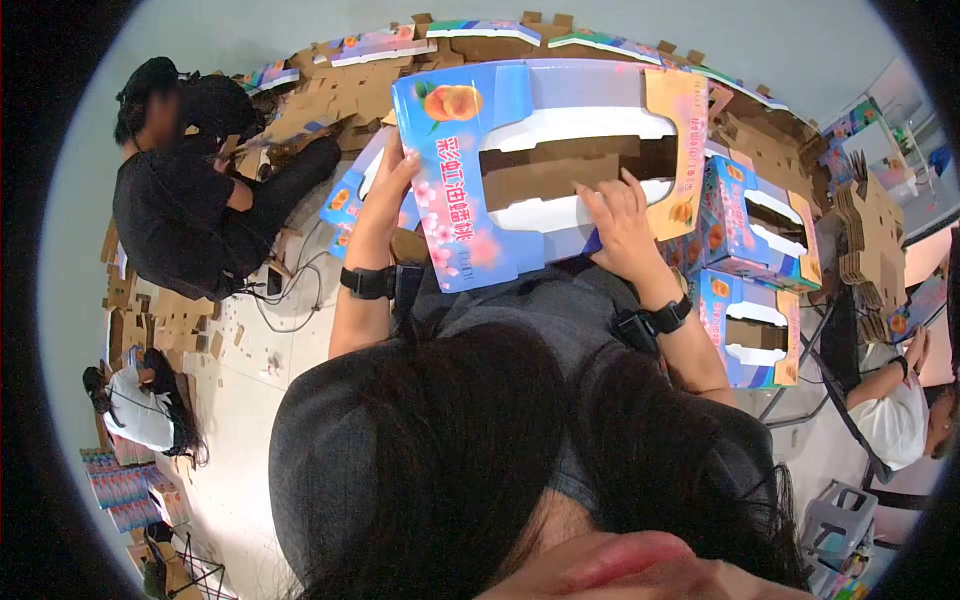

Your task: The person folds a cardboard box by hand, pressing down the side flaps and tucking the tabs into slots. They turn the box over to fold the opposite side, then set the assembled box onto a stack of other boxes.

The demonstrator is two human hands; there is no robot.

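Note:
In front of my chest is a printed cardboard fruit box (515,90), blue, purple and orange with peach pictures. A large cut-out in its top shows the brown inside, with white flaps along both long edges. My left hand (388,190) grips the box's left side, thumb along the edge. Over the near rim of the opening lies my right hand (622,225), its fingers curled at the white flap and its palm against the box's near side. Both wrists wear dark straps.
Finished-looking fruit boxes (757,215) are stacked on my right, one box (745,330) lower. Folded cardboard stacks (868,235) stand beyond. At left a person in black (185,200) sits among cardboard; cables (300,300) lie on the floor. A grey stool (838,520) stands lower right.

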